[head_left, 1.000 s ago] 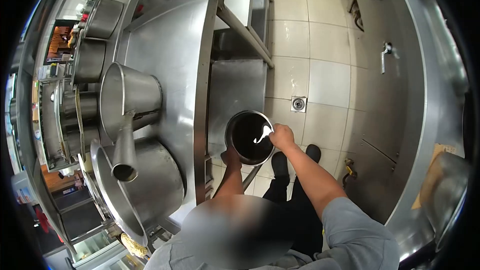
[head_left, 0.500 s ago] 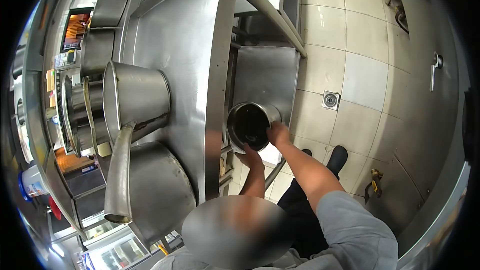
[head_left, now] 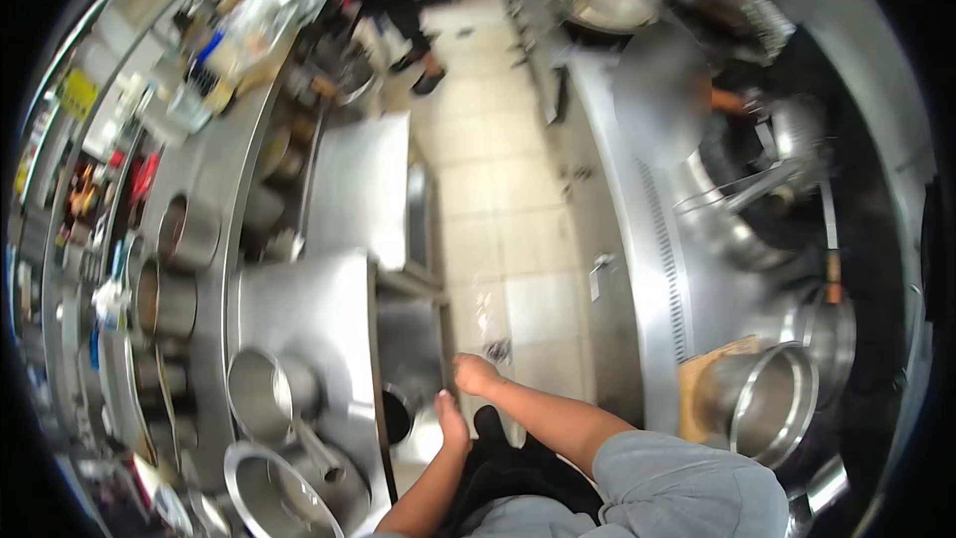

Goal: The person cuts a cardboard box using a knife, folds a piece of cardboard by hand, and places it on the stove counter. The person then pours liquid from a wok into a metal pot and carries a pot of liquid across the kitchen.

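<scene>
A round metal pot [head_left: 426, 430] with a dark inside sits on the lower steel shelf [head_left: 413, 324], beside the worktop. My left hand [head_left: 455, 425] is just right of the pot, fingers stretched and thumb raised, with no visible hold on it. Farther forward, over the tiled floor side of the shelf, my right hand [head_left: 478, 376] is closed like a fist. Nothing shows in its fingers. Motion blur softens both hands. On the worktop to the left stands a metal pot with a long hollow handle [head_left: 321, 448], close to another large pot [head_left: 269, 483].
A stove counter [head_left: 637, 279] runs along the right, with a large pot [head_left: 772, 403] near a wooden board [head_left: 694, 394] and a wok [head_left: 607, 8] farther off. Another person [head_left: 393, 0] stands up the tiled aisle [head_left: 488, 169]. Several pots line the left shelf.
My hands have come off the dark-bottomed pot, which stays on the lower shelf. The head view has swung up and now takes in the aisle, stove and another person.
</scene>
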`<state>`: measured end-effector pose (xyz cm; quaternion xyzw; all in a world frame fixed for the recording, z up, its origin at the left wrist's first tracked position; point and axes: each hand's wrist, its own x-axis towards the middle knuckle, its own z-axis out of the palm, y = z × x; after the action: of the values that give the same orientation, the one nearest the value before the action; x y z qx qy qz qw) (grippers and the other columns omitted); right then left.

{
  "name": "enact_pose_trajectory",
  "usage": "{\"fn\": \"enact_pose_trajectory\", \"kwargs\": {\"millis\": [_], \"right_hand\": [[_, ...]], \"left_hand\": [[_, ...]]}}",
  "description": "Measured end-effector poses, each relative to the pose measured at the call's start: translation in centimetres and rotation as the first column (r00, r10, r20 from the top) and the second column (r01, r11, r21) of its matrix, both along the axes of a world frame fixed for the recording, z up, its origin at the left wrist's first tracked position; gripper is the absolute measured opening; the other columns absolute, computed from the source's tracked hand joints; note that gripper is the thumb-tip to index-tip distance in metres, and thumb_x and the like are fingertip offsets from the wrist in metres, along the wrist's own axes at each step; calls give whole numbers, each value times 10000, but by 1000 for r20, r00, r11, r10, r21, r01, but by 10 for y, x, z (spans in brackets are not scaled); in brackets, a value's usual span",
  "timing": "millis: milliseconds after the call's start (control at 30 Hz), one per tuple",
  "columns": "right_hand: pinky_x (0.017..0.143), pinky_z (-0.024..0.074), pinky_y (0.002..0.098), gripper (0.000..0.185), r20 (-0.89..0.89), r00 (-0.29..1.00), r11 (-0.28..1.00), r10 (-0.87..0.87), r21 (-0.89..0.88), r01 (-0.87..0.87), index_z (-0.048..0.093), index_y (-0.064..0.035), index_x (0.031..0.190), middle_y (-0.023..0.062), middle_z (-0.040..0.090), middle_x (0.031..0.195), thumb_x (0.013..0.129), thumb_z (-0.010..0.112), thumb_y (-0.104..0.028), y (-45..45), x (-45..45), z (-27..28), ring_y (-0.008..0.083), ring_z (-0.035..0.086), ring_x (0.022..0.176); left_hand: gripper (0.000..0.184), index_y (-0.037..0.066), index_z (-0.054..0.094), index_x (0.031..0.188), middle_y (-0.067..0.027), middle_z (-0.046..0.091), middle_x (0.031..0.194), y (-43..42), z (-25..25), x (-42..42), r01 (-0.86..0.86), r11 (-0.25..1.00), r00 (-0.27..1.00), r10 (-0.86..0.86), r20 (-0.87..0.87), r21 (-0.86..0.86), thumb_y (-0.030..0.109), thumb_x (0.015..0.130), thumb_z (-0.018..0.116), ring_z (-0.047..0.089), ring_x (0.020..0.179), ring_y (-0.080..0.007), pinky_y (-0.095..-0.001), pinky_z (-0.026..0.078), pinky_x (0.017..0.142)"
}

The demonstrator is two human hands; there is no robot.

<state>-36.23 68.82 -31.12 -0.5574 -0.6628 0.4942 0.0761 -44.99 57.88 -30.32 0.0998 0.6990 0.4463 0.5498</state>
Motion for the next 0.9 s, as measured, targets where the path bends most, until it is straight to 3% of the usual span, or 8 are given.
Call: {"fn": "enact_pose_trajectory", "kwargs": {"millis": [167,233,333,467,600,733,800,900], "right_hand": [[873,485,446,345,49,998,944,45,325,-59,643,-5,1060,226,652,1038,813,573,-236,134,107,107,377,625,965],[871,490,429,371,73,996,984,50,169,-61,642,-1,1070,224,648,1043,813,596,-264,163,167,191,385,625,946],[671,542,301,369,-229,923,938,-309,-231,257,595,0,1126,96,663,941,912,606,-300,150,252,299,157,662,848],[749,552,303,329,-303,691,755,-656,-255,604,596,7,1154,102,677,1016,917,623,-219,109,340,397,174,670,885],[704,549,285,269,-252,523,567,-814,-147,811,599,23,1122,143,683,1031,888,620,-110,113,423,443,180,670,858],[640,520,241,251,-282,356,359,-891,44,932,601,43,1088,91,668,872,873,621,-85,189,496,444,131,636,761],[621,510,242,283,-220,460,472,-860,-1,882,580,53,1107,96,670,919,881,619,-113,251,555,440,127,644,746],[578,507,251,187,-39,535,528,-844,115,841,597,-3,1028,66,671,826,871,597,-104,331,603,452,119,639,669]], "left_hand": [[611,-8,353,1402,-134,548,1216,137,87,28,249,958,968,-251,0,144,439,990,417,539,1080,-213,-366,411,920],[517,3,463,1316,-96,611,1085,216,129,42,378,881,914,-404,38,285,407,997,417,582,966,-180,-339,440,831],[362,20,560,1096,-70,627,876,328,175,70,457,775,875,-481,-62,436,354,975,492,622,786,-175,-305,483,715],[276,21,568,1047,-56,601,807,472,238,139,501,717,844,-528,-93,484,277,946,545,615,724,-169,-292,486,670],[273,8,571,1031,-62,603,816,566,253,191,618,574,716,-693,-83,537,258,921,584,617,740,-174,-299,498,689],[254,4,588,1032,-50,605,766,630,225,186,786,492,580,-797,-170,374,228,914,605,595,667,-137,-265,487,609],[250,15,581,1041,-51,596,744,671,227,184,795,571,601,-788,-136,205,228,912,599,583,598,-142,-276,487,541],[236,44,561,1030,-49,578,722,724,225,192,764,618,639,-765,-85,185,242,907,602,560,545,-136,-266,456,484]]}}
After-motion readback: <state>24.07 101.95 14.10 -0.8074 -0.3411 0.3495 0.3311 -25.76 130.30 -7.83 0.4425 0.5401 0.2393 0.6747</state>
